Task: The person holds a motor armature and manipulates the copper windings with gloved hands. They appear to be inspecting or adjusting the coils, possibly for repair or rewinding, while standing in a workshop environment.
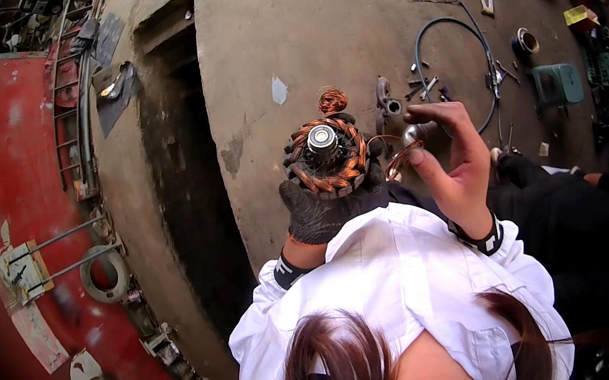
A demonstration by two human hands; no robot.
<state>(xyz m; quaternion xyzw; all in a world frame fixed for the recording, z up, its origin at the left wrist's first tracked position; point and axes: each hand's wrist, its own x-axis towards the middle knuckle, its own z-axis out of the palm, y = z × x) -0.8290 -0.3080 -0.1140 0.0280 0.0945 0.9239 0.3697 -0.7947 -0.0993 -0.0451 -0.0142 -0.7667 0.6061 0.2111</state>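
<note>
My left hand (316, 210), in a dark glove, grips a motor stator (353, 170) from below, in front of my chest. Copper windings circle its dark core, and a silver bearing (321, 137) sits at the centre. Beyond its far edge shows a tangled bundle of copper wire (333, 101). Just right of the stator, my bare right hand (458, 156) is curled, its thumb against loops of copper wire (399, 164). A thin strand runs from these loops toward the stator. The inner fingertips of this hand are partly hidden.
On the concrete floor ahead lie a looped hose (487, 51), a rusty metal part (384, 100) and several small tools. A green stool (557, 84) stands at right, near a person in dark clothing (576, 225). At left run a dark trench (187, 161) and a red panel (3, 168).
</note>
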